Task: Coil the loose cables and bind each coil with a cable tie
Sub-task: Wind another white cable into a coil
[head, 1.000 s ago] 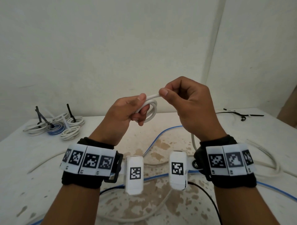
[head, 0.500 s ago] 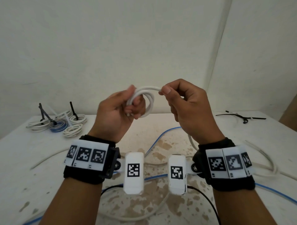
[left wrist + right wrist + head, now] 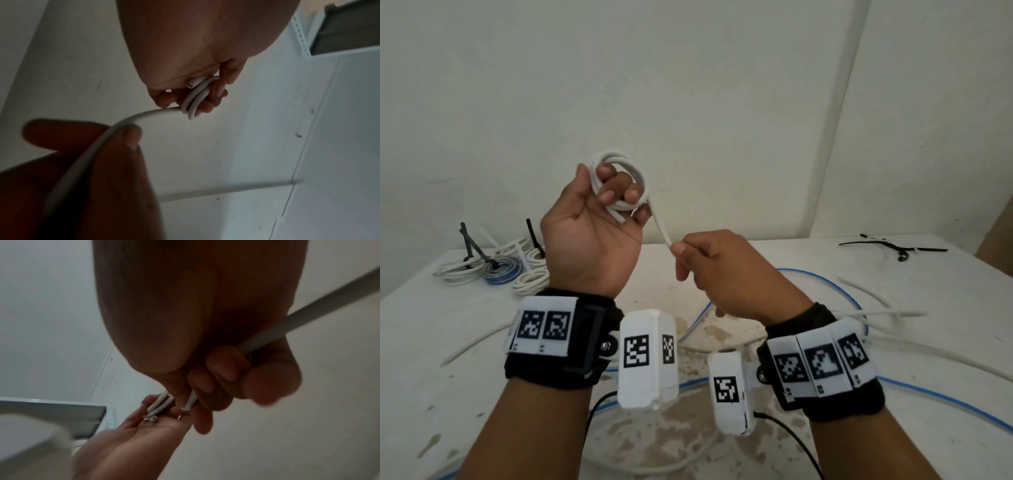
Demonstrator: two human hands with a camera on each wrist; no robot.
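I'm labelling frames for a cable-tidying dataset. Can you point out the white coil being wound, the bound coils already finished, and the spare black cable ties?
white coil (image 3: 619, 178): head view, on the loops above the left hand's fingers.
bound coils (image 3: 500, 269): head view, far left of table, on the blue coil.
black cable ties (image 3: 893, 247): head view, far right of table, mid-strap.

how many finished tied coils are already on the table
3, grouped at the table's far left corner: a white coil leftmost, a blue coil beside it, a white coil nearest. The left hand may hide more.
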